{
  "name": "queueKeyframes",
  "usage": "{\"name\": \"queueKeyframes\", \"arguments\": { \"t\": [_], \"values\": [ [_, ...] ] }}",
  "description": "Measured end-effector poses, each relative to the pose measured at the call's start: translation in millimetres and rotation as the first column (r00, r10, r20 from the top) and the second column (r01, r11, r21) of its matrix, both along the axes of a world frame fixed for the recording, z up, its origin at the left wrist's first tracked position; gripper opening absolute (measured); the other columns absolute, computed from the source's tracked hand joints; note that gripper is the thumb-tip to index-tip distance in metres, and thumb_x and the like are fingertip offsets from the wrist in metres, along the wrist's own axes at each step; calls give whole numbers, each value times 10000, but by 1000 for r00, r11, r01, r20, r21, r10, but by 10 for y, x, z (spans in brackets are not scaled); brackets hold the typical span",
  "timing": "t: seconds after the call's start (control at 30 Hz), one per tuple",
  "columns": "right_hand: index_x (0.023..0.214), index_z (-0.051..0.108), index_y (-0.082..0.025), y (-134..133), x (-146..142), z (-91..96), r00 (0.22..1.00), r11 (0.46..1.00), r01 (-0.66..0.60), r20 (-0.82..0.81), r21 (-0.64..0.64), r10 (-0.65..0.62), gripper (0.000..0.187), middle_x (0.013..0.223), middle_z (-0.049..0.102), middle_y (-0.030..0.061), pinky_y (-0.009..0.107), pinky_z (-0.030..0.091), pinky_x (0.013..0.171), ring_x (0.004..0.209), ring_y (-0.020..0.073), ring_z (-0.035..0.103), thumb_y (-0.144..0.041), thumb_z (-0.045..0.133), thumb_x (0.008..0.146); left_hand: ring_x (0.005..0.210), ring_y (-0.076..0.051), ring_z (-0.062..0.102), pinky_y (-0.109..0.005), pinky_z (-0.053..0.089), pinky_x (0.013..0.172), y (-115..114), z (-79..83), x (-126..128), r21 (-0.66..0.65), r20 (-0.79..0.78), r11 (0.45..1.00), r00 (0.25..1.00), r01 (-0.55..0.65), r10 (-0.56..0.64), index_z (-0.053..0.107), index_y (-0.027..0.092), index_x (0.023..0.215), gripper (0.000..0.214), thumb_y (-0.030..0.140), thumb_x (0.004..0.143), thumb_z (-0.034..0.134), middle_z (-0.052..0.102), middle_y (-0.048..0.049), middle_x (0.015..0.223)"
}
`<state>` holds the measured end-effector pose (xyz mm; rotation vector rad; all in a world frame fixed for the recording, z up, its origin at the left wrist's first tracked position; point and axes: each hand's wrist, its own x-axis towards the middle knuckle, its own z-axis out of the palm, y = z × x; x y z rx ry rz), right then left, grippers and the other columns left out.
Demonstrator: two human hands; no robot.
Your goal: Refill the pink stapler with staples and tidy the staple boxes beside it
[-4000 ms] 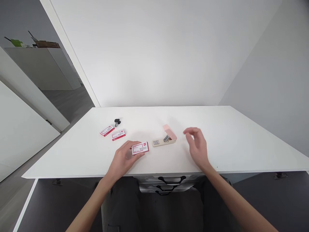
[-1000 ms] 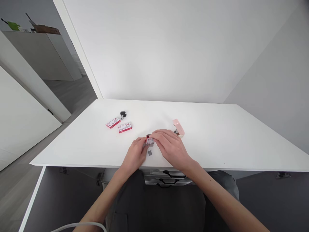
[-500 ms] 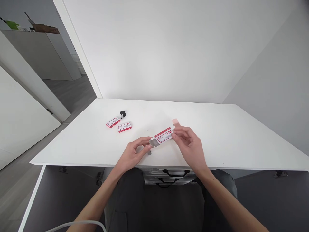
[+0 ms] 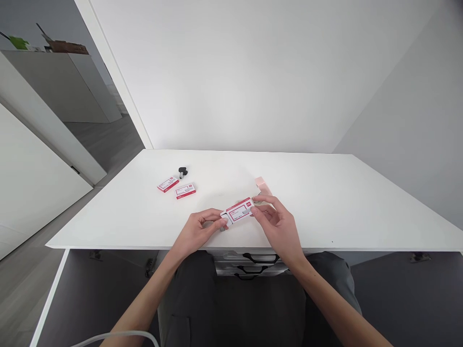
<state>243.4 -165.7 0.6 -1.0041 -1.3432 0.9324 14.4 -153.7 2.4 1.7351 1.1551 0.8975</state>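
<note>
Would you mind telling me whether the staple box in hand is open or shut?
Open: the staple box has its inner tray slid out at the left hand end.

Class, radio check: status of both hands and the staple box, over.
Left hand and right hand both grip staple box above table. Inner tray part out at left end. Pink stapler just behind, apart.

Your forearms are bare, no sleeves visible; hands (image 4: 197, 231) ungloved, no rings or watch; dark grey trousers (image 4: 202, 299).

Worktop (image 4: 343, 202) open at frame right; two boxes (image 4: 176, 188) and a black clip (image 4: 183, 171) obstruct upper left.
</note>
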Motion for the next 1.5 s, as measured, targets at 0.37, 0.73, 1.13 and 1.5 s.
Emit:
{"name": "queueKeyframes", "arguments": {
  "t": [0.37, 0.73, 1.13, 1.5],
  "values": [
    [1151, 695, -265, -18, 46, -35, 999, 997, -49, -12, -55, 48, 243, 1205, 767, 65, 469, 622, 994, 1056, 245, 748, -407, 701, 954, 915, -230, 740, -363, 569, 897, -9, 35, 28, -22, 12, 1000, 1000, 6, -5, 781, 221, 1010, 323, 512, 950, 653, 792, -54, 927],
    [1133, 701, -255, -36, 18, -42, 991, 990, -109, -86, -90, 102, 264, 1238, 754, 66, 469, 631, 978, 1046, 247, 745, -430, 722, 936, 858, -223, 739, -377, 582, 890, 35, -14, 9, -65, 81, 997, 996, 32, -27, 757, 201, 985, 326, 514, 902, 718, 790, -56, 895],
    [1160, 667, -273, -57, 57, -159, 985, 972, -163, -83, -170, 151, 280, 1232, 740, 52, 440, 602, 991, 1059, 248, 739, -451, 700, 947, 883, -209, 733, -338, 551, 906, 18, 7, 22, -95, 28, 995, 1000, 9, -7, 759, 215, 1075, 351, 524, 934, 670, 794, -41, 930],
    [1075, 652, -242, 179, 871, -290, 988, 994, 65, 148, -93, -51, 281, 977, 740, 64, 368, 569, 755, 750, 194, 693, -501, 635, 967, 836, -210, 691, -331, 516, 838, 52, 64, -770, 192, -272, 805, 757, -562, 594, 653, 261, 1184, 437, 607, 926, 588, 738, 9, 814]
  ]
}}
